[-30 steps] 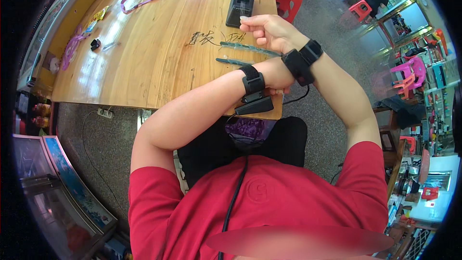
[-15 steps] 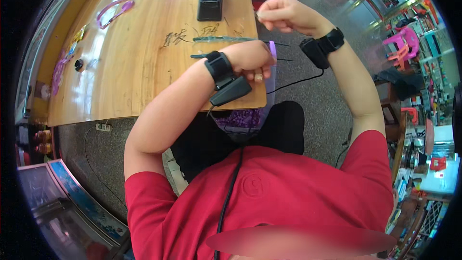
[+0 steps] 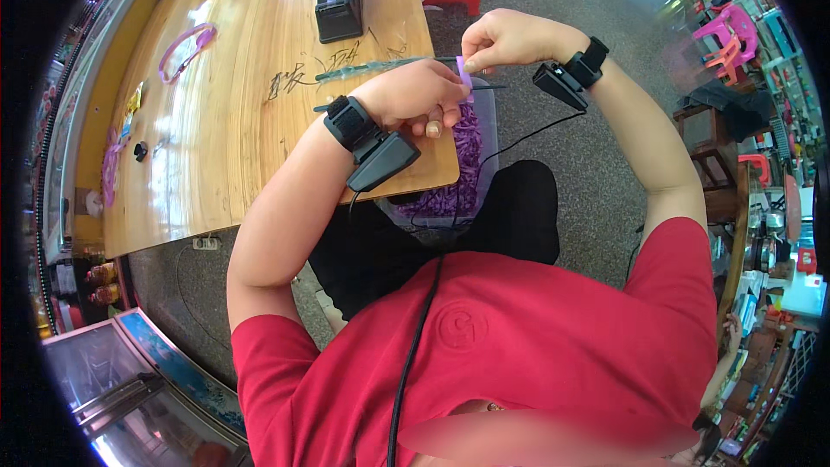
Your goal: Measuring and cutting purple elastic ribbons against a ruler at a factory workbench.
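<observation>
Nearer the person than the black tape dispenser [image 3: 340, 24] and to its right, a lilac strip [image 3: 462, 72] spans the gap between the two hands, just past the edge of the bench [image 3: 259, 156]. The right hand [image 3: 521, 39] pinches the strip's upper end between its fingers; the left hand [image 3: 411, 91] has its fingers curled, gripping the lower end. Two slim dark-green sticks [image 3: 372, 67] run past the dispenser's near side toward the strip (whether they touch it, I cannot tell). Left of the dispenser lies a purple loop [image 3: 207, 35].
</observation>
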Demonstrator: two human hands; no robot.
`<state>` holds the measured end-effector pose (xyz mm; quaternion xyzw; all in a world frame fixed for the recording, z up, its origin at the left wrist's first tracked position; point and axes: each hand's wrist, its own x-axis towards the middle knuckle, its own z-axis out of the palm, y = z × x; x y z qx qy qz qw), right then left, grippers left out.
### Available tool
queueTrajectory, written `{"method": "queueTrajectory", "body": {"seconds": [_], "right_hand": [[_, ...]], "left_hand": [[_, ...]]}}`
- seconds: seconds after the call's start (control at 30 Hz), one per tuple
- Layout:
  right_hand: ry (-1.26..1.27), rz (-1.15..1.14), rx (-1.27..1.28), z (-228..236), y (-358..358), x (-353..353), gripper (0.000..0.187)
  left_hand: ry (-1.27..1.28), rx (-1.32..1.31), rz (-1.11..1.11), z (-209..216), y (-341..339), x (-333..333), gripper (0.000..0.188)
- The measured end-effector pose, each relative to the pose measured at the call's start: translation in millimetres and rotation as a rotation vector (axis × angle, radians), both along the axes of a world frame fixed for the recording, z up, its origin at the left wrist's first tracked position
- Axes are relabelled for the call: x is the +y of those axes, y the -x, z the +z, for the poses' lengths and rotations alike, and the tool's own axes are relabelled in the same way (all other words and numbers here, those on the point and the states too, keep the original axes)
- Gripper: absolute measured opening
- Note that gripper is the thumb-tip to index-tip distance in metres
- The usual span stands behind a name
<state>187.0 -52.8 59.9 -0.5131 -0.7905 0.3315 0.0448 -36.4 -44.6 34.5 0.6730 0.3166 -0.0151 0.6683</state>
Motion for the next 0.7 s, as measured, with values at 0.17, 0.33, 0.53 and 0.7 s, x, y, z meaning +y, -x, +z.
{"method": "queueTrajectory", "body": {"seconds": [0.17, 0.33, 0.53, 0.7], "right_hand": [[-0.033, -0.046, -0.119, 2.7, 5.1, -2.8, 0.026], [-0.110, -0.227, -0.342, 9.0, 19.4, -16.2, 0.028], [-0.546, 0.036, -0.069, -13.1, 2.4, -23.2, 0.015], [-0.648, 0.297, -0.029, -21.5, -1.8, -12.7, 0.009]], "left_hand": [[0.026, -0.003, 0.003, 2.3, -1.1, -1.0, 0.022], [0.020, -0.003, 0.005, 1.2, 1.4, -0.7, 0.022], [0.017, 0.030, 0.028, 1.6, -0.8, -1.7, 0.023], [0.030, 0.021, 0.020, -3.8, -0.6, 1.7, 0.026]]}}
